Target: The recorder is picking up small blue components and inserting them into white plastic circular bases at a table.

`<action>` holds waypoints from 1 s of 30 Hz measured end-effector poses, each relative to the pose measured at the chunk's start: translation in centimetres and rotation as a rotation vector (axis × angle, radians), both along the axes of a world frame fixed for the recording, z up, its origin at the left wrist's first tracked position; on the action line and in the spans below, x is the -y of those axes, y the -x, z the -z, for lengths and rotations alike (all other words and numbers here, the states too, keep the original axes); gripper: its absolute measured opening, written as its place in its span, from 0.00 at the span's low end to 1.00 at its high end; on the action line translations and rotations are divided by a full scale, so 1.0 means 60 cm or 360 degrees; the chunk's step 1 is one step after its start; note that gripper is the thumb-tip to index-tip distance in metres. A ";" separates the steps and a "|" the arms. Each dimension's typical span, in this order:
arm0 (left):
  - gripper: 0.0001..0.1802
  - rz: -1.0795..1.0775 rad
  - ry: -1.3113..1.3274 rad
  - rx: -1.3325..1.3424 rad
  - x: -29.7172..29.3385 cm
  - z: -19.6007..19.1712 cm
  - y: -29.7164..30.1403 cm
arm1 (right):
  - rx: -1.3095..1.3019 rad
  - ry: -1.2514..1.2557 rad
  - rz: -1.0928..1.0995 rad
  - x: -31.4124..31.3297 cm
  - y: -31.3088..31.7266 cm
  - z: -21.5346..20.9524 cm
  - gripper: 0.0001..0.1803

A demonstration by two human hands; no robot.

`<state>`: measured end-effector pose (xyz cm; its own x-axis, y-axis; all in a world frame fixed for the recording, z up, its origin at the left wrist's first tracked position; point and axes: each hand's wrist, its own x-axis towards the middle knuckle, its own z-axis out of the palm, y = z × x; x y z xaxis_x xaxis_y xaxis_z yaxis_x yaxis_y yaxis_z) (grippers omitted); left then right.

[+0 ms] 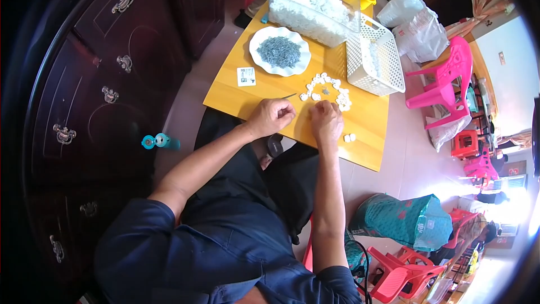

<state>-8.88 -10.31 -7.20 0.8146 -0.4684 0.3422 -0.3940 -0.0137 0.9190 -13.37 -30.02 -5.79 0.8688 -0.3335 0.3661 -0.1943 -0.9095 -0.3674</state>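
Observation:
Both my hands are at the near edge of the yellow wooden table [236, 93]. My left hand [271, 117] is closed, thumb and fingers curled together; what they hold, if anything, is hidden. Just beyond it is a thin dark rod [288, 95], and I cannot tell whether the hand touches it. Fingertips of my right hand [326, 122] are pinched downward beside a loose ring of small white plastic pieces [343, 100]. Inside that ring lies a little heap of small grey metal parts [325, 91]. Two white pieces [350, 137] sit apart, right of my right wrist.
A scalloped white plate [304, 63] holds many thin grey metal parts. Behind it stands a clear bin [332, 35] of white pieces, with a white perforated basket [388, 85] to its right. A printed card [246, 76] lies left. Dark drawers [112, 50] flank the table; pink chairs [450, 76] stand right.

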 end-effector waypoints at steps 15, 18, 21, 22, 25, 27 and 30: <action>0.06 0.0193 -0.0093 -0.0003 0.021 -0.058 0.046 | 0.0396 -0.1823 -0.0144 -0.051 0.154 0.006 0.05; 0.05 0.0277 -0.0167 0.0069 0.035 -0.052 0.054 | 0.0329 -0.1853 -0.0084 -0.046 0.159 0.015 0.08; 0.05 0.0229 -0.0165 0.0125 0.051 -0.046 0.059 | 0.0386 -0.1847 -0.0115 -0.039 0.154 0.017 0.09; 0.05 0.0216 -0.0212 0.0135 0.055 -0.047 0.058 | 0.0397 -0.1856 -0.0102 -0.037 0.154 0.021 0.09; 0.04 0.0215 -0.0303 0.0174 0.063 -0.043 0.053 | 0.0402 -0.1872 -0.0088 -0.036 0.154 0.025 0.09; 0.04 0.0220 -0.0348 0.0197 0.064 -0.039 0.050 | 0.0469 -0.2008 -0.0143 -0.040 0.154 0.016 0.09; 0.04 0.0264 -0.0364 0.0196 0.066 -0.049 0.049 | 0.0417 -0.2012 -0.0108 -0.032 0.157 0.029 0.10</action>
<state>-11.81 -14.25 -4.27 0.6796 -0.6678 0.3036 -0.5162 -0.1411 0.8448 -22.76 -28.11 -7.54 0.8482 -0.5297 -0.0079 0.0468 0.0897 -0.9949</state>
